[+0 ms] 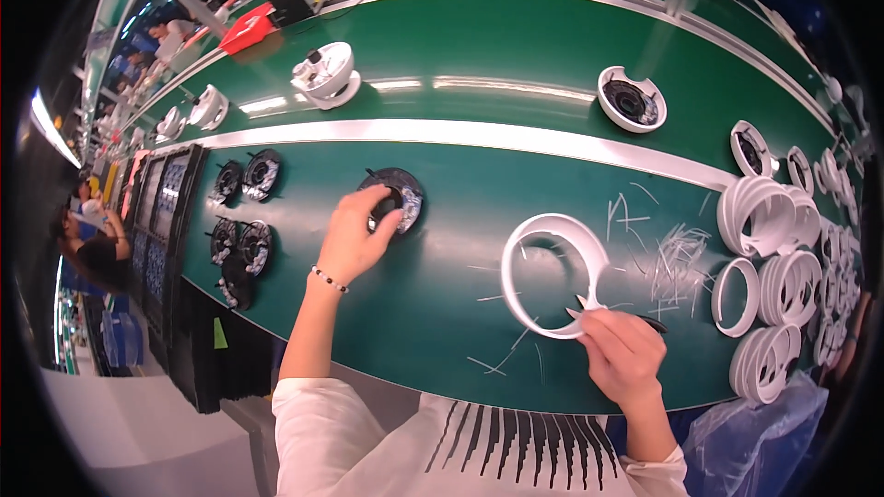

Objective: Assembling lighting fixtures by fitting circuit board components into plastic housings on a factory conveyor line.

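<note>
I have both hands out over the green counter [442, 285]. My left hand [354, 239] reaches forward and closes its fingers around a round black disc [398, 198], which lies flat on the counter just beyond the middle. My right hand [622, 350] is nearer to me and pinches the lower rim of a white ring [552, 274]; the ring lies flat on the counter, well apart from the disc. A thin dark tool [652, 322] pokes out from under the fingers of that hand, though I cannot tell how it is gripped.

As I judge it, this piece is at an early stage: ring and disc are each in a hand but not yet joined. To my left four more black discs [241, 212] lie in loose pairs near black trays [166, 198]. To my right white rings stand in stacks [769, 258], so plenty of parts wait. On the far belt [479, 55] sit white domed housings [324, 75] and one round unit with a dark inside [631, 99]; these look further along than what I hold. Pale scratch marks [663, 248] cover the counter around the ring. Other people work in the distance at the far left.
</note>
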The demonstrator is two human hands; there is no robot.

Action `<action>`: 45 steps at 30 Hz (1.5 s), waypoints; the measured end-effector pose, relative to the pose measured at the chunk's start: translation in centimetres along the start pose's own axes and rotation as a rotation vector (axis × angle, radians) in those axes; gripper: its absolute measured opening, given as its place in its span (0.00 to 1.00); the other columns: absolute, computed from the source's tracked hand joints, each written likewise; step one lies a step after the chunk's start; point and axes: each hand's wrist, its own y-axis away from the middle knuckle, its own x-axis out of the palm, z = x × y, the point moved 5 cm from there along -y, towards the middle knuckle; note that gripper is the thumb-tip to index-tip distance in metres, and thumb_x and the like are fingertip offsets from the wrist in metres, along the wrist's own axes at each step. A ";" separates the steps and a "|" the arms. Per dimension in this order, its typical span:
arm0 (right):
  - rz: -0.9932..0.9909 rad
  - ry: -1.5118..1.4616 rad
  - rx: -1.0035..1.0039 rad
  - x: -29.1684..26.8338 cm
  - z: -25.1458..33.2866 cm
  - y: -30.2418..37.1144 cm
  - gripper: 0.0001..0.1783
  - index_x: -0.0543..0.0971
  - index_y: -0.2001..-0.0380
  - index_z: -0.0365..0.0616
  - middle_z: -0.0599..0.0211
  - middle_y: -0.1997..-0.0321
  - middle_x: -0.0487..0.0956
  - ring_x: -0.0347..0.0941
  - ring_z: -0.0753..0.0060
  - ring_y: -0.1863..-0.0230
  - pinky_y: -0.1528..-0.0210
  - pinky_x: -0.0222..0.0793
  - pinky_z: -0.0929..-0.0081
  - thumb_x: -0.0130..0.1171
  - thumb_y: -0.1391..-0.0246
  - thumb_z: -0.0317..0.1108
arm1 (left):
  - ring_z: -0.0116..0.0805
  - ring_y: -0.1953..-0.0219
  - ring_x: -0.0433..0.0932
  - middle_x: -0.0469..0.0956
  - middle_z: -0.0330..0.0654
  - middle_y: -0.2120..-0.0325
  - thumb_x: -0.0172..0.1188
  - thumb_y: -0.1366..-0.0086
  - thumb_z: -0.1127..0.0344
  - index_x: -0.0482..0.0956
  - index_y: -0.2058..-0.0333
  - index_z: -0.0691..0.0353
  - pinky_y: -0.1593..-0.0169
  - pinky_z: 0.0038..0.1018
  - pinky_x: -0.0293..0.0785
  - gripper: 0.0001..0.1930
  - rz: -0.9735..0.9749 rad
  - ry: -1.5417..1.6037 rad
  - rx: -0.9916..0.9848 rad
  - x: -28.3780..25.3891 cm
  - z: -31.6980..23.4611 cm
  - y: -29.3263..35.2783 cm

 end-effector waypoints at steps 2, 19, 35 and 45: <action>0.109 -0.020 -0.053 1.2 -0.8 0.7 0.12 0.74 0.75 0.39 0.65 0.72 0.75 0.72 0.66 0.74 0.71 0.68 0.75 0.60 0.70 0.23 | 0.48 0.59 0.68 0.71 0.50 0.61 0.58 0.51 0.66 0.70 0.62 0.68 0.54 0.35 0.63 0.18 -0.181 -0.109 0.085 -0.3 0.0 -0.7; 0.299 -0.034 0.077 9.0 -0.1 -1.1 0.19 0.75 0.76 0.37 0.57 0.57 0.68 0.56 0.51 0.47 0.47 0.51 0.55 0.65 0.70 0.41 | 0.26 0.65 0.71 0.73 0.43 0.66 0.53 0.46 0.75 0.68 0.62 0.69 0.61 0.20 0.67 0.11 -0.153 0.873 -0.309 6.4 4.5 -2.9; 0.353 0.319 0.608 8.7 -3.0 -3.5 0.60 0.48 0.44 0.37 0.41 0.42 0.45 0.43 0.41 0.42 0.43 0.42 0.52 0.69 0.79 0.51 | 0.26 0.62 0.69 0.70 0.41 0.64 0.47 0.42 0.75 0.62 0.60 0.65 0.58 0.21 0.66 0.10 -0.313 1.327 -0.330 7.8 2.0 -0.5; 0.000 -0.299 0.542 6.8 -3.9 -4.2 0.60 0.47 0.45 0.36 0.47 0.45 0.52 0.48 0.48 0.43 0.43 0.47 0.60 0.70 0.81 0.41 | 0.29 0.60 0.70 0.69 0.42 0.62 0.47 0.42 0.74 0.61 0.59 0.64 0.57 0.24 0.69 0.12 -0.265 1.504 -0.297 7.3 0.3 0.9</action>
